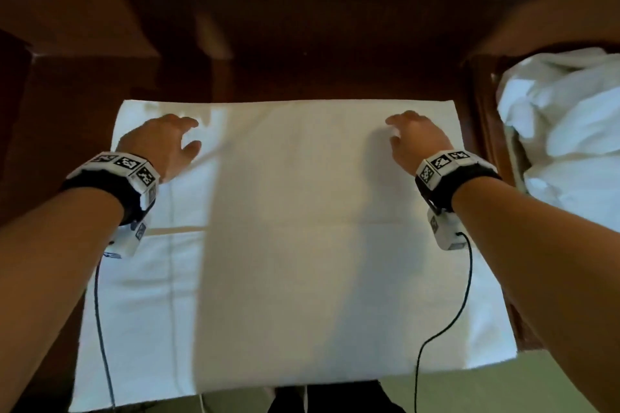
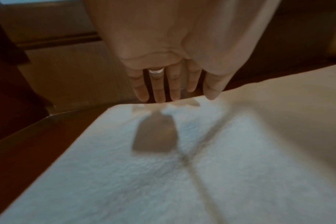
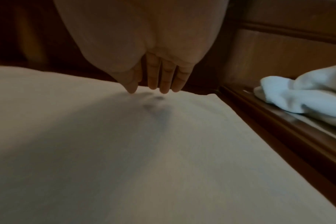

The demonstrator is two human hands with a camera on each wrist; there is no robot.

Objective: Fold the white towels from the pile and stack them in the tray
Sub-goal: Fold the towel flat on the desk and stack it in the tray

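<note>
At the towel's point(image 1: 285, 228) far edge, your left hand point(image 1: 161, 141) and right hand point(image 1: 416, 141) hover, fingers extended, empty, likely poised to grab both corners for the fold.

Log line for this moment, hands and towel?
towel: flat on table | left hand: open, far edge | right hand: open, far edge | pile: right

Two hands, the left hand point(image 1: 161, 141) and the right hand point(image 1: 416, 141), one spread white towel point(image 1: 295, 245), one pile of towels point(image 1: 563, 131) and one ring point(image 2: 156, 71) were counted.
</note>
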